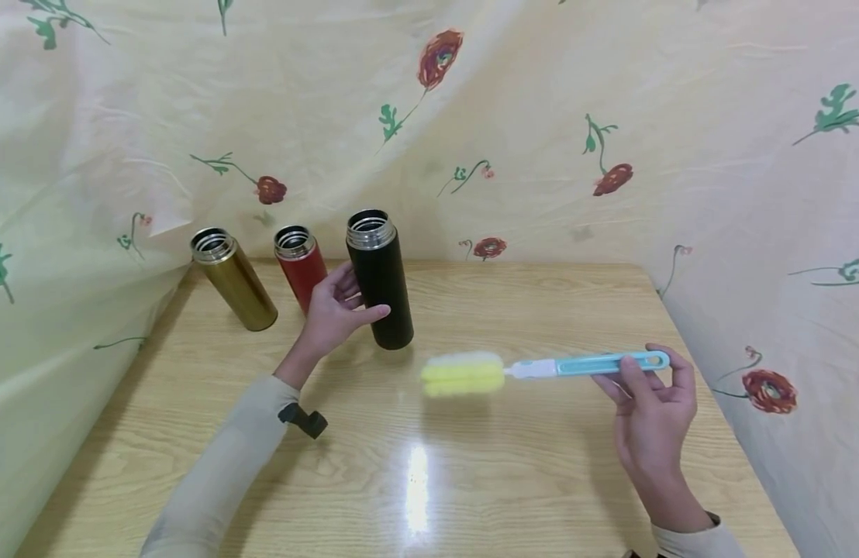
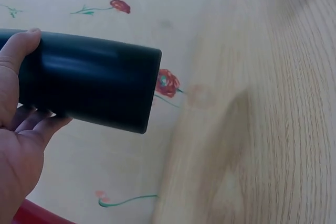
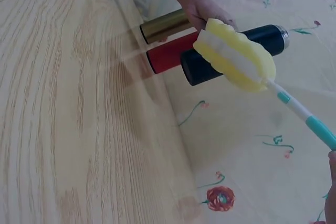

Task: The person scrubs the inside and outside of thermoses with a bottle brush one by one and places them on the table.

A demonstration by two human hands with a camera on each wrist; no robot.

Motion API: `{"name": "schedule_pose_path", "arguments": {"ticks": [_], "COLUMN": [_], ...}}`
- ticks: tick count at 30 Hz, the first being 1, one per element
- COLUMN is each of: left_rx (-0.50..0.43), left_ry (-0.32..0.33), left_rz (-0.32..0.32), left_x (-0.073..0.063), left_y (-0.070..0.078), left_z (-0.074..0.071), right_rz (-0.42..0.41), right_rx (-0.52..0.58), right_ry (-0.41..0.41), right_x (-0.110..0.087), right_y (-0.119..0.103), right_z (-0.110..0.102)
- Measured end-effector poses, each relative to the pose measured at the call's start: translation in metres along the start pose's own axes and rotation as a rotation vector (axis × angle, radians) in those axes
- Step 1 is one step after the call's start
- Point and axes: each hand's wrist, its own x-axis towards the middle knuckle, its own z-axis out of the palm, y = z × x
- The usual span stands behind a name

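Observation:
A black thermos flask (image 1: 382, 287) without a lid is held upright in my left hand (image 1: 335, 306), thumb on the near side and fingers behind. In the left wrist view the flask's base (image 2: 149, 93) hangs clear of the tabletop. My right hand (image 1: 656, 411) pinches the end of a bottle brush's blue handle (image 1: 593, 365). The brush is level above the table, its yellow and white sponge head (image 1: 464, 375) pointing left toward the flask. In the right wrist view the sponge head (image 3: 236, 59) overlaps the black flask (image 3: 268, 39), and only a sliver of my right hand shows.
A red flask (image 1: 302, 271) stands just behind my left hand, partly hidden by it. Left of that is a gold flask (image 1: 239, 288); both have open mouths. They stand on a wooden table (image 1: 513, 480). A flowered cloth (image 1: 527, 93) hangs around the back and sides.

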Motion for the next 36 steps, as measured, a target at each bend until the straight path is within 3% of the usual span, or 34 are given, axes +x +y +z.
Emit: {"name": "schedule_pose_path", "arguments": {"ticks": [14,23,36], "left_rx": [0.128,0.114,0.116], "left_ry": [0.080,0.124,0.123], "left_rz": [0.030,0.034,0.019], "left_x": [0.010,0.017,0.020], "left_y": [-0.016,-0.029,-0.040], "left_z": [0.002,0.002,0.006], "right_rz": [-0.005,-0.010,0.001], "right_rx": [-0.071,-0.085,-0.096], "right_ry": [0.251,0.291,0.362], "right_x": [0.009,0.013,0.017], "right_y": [-0.012,-0.016,-0.019], "right_z": [-0.010,-0.018,-0.034]}}
